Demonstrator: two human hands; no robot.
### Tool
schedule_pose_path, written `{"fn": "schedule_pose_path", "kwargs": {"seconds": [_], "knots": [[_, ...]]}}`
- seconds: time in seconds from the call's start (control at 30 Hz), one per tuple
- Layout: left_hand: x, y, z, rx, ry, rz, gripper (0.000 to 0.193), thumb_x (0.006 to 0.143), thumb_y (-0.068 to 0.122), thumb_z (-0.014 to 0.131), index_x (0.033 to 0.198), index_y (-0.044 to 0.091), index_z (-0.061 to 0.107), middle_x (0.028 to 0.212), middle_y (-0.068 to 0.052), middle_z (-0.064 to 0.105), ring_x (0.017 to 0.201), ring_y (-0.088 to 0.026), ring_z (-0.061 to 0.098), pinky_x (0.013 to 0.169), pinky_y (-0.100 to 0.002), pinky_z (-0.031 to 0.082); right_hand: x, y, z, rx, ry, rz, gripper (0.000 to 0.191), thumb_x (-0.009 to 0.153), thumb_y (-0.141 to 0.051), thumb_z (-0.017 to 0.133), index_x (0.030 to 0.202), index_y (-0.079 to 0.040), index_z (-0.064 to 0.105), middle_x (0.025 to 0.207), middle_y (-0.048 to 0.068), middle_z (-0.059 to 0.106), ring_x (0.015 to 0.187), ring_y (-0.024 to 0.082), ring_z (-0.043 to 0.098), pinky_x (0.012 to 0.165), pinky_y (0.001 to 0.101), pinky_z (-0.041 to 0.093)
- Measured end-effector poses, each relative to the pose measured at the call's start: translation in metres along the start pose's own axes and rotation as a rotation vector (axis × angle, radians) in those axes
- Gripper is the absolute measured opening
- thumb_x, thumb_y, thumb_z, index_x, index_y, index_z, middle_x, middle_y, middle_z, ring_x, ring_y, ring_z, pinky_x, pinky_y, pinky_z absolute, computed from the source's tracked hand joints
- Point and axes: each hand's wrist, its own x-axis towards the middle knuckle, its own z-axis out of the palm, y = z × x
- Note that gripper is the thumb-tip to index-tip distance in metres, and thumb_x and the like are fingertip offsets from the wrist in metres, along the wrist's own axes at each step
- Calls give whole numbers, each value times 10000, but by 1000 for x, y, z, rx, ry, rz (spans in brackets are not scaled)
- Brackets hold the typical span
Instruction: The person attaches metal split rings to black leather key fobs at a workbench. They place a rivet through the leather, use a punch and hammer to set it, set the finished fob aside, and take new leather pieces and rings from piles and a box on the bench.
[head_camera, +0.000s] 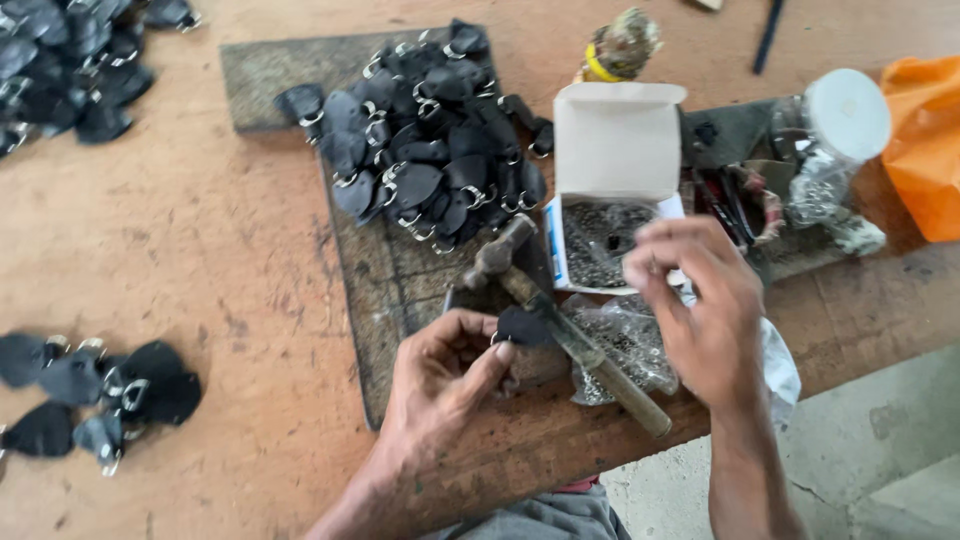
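Observation:
My left hand pinches a small black leather tab with a metal ring, low over the dark work board. My right hand hovers with fingertips pinched together at the front edge of an open white cardboard box full of small metal rivets; whether a rivet sits between the fingers is too small to tell. A hammer with a wooden handle lies on the board between the two hands, its head toward the box.
A heap of black leather tabs with rings covers the board's far part. More tabs lie at the far left and near left. A clear bag of rivets, a plastic jar and an orange bag sit right. The table edge runs at lower right.

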Motion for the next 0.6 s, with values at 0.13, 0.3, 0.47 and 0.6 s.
{"fn": "schedule_pose_path", "kwargs": {"seconds": [0.13,0.3,0.47,0.6], "knots": [[3,-4,-4,-40,36,80,172,906,91,767,1023,-16,699,810,-49,734,689,-79,655,599,-228,559,-32,-38,26,224,-38,-20,96,898,-84,754,984,-128,752,1061,24,673,920,110,666,756,243,619],[2,-5,-3,-72,-43,107,193,889,105,775,1022,-12,697,846,-67,762,730,-98,714,651,-253,618,-33,-42,52,345,-89,9,151,899,-57,768,1028,-136,762,1042,-10,663,915,85,666,767,199,617],[3,-1,-5,34,-63,137,208,893,139,772,1031,-2,705,833,-79,766,722,-116,742,663,-272,656,-27,-41,56,468,-60,62,153,914,-15,745,1025,-120,753,1082,-1,671,961,97,698,829,221,642],[2,4,-7,167,-75,258,190,904,150,764,1028,12,723,852,-79,783,738,-113,752,669,-271,655,-27,-41,58,410,-54,72,138,889,-84,773,1017,-117,734,1095,5,670,970,93,688,817,210,634]]}}
